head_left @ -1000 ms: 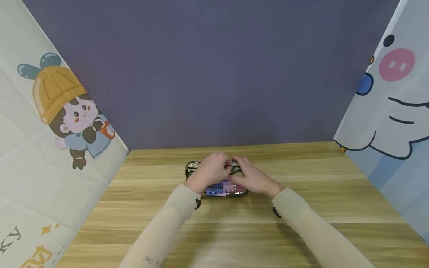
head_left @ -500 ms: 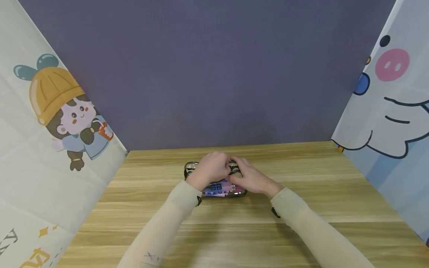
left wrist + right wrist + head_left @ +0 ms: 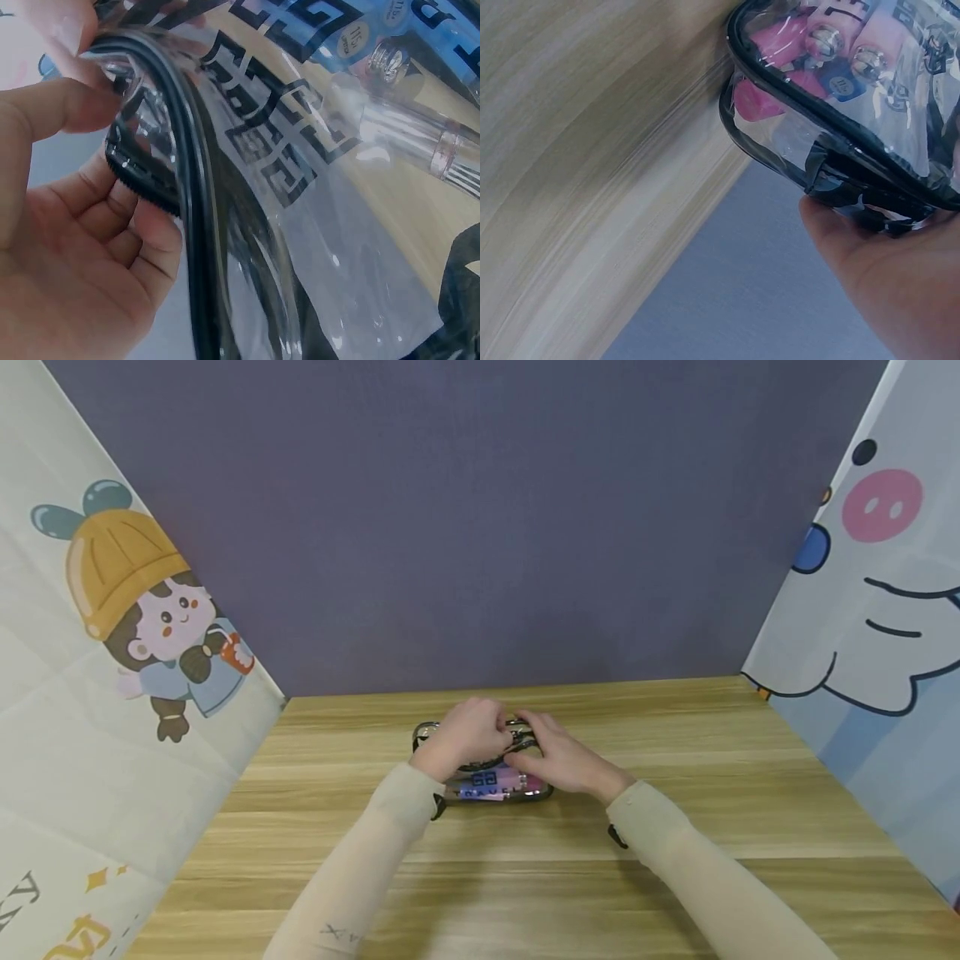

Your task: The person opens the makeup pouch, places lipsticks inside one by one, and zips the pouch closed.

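Note:
A clear plastic zip pouch (image 3: 487, 787) with black trim and dark "TRAVEL" lettering lies on the wooden table. My left hand (image 3: 468, 735) is over its upper edge; in the left wrist view the thumb and fingers pinch the black zipper edge (image 3: 196, 202). My right hand (image 3: 562, 760) grips the pouch's right end, its thumb nearer me and its fingers on the far side. Through the plastic show pink-capped bottles (image 3: 759, 99) and a clear bottle (image 3: 409, 131) with a silvery end. The left hand hides part of the pouch's top.
The pale wood-grain table (image 3: 480, 877) extends around the pouch. A purple-grey panel (image 3: 487, 527) stands behind it. Cartoon-printed sheets close off the left side (image 3: 45, 693) and right side (image 3: 915, 660).
My left hand has shifted slightly left along the pouch's upper edge, and more of the black trim shows between the hands. The right hand stays in place on the right end.

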`<state>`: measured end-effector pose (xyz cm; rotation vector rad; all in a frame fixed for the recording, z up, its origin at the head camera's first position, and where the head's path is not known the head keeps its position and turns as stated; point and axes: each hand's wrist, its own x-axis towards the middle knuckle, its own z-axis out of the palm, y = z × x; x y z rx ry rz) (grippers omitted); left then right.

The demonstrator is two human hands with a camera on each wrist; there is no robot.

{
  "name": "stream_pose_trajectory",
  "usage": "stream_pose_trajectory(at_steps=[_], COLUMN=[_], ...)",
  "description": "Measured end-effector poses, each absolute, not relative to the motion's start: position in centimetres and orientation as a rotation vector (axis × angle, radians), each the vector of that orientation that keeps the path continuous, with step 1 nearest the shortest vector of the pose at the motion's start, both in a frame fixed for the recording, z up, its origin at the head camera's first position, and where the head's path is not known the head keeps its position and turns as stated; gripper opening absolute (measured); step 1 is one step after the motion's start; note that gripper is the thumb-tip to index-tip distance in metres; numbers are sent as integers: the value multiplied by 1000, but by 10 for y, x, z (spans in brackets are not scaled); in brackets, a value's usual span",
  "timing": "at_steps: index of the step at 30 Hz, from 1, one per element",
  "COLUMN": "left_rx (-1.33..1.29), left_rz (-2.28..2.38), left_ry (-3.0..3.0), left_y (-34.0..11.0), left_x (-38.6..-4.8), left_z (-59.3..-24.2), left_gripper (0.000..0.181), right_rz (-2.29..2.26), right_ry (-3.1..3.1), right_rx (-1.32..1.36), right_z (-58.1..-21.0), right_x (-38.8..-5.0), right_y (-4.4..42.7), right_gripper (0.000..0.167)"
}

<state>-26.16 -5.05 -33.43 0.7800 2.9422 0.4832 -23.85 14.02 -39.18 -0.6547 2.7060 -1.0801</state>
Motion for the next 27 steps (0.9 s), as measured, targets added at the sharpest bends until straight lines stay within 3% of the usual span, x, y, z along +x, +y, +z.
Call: stream_pose_trajectory(at_steps=[7,27], left_rx=[734,693], left_rz=[605,773], left_ry=[2909,2877], left_y=[-60,-70], left_x=[-262,-258], left_z=[-335,-332], left_gripper=[36,29], right_rz=[-1099,-1119], right_ry=[2722,2747], right_rx=[-697,-627], right_z=[-392,-389], right_x=[-237,-234], right_y=[141,137], right_gripper=[84,78])
